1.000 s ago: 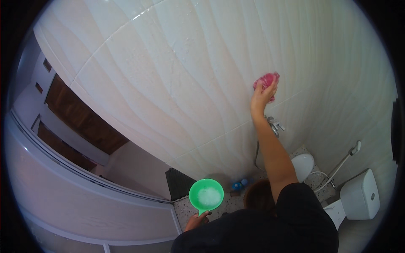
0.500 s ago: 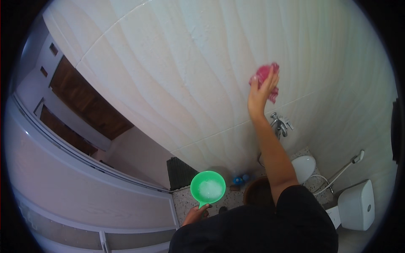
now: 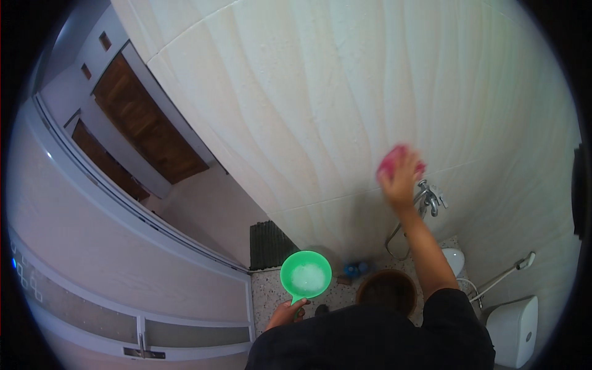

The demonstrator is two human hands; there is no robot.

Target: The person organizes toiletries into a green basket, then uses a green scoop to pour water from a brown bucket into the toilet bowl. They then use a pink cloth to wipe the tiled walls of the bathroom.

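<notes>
My left hand (image 3: 287,313) grips the handle of a green plastic dipper (image 3: 285,280), which holds whitish foamy liquid. Pressed to the cream wavy-patterned wall tiles (image 3: 296,123) is a crumpled pink cloth (image 3: 390,164), under my right hand (image 3: 402,184). That hand is smeared by motion; its fingers lie over the cloth, just above and left of a chrome wall tap (image 3: 433,200).
Below the tap stands a round brown tub (image 3: 364,296) on the speckled floor. A white toilet (image 3: 510,330) and a hand sprayer (image 3: 525,261) are at the right. Left are a ridged dark mat (image 3: 266,245), a pale door panel (image 3: 123,246) and brown wooden doors (image 3: 145,120) beyond.
My right hand has moved down the wall with the pink cloth, close to the tap. The view has shifted, so more of the brown tub shows. The dipper stays in my left hand.
</notes>
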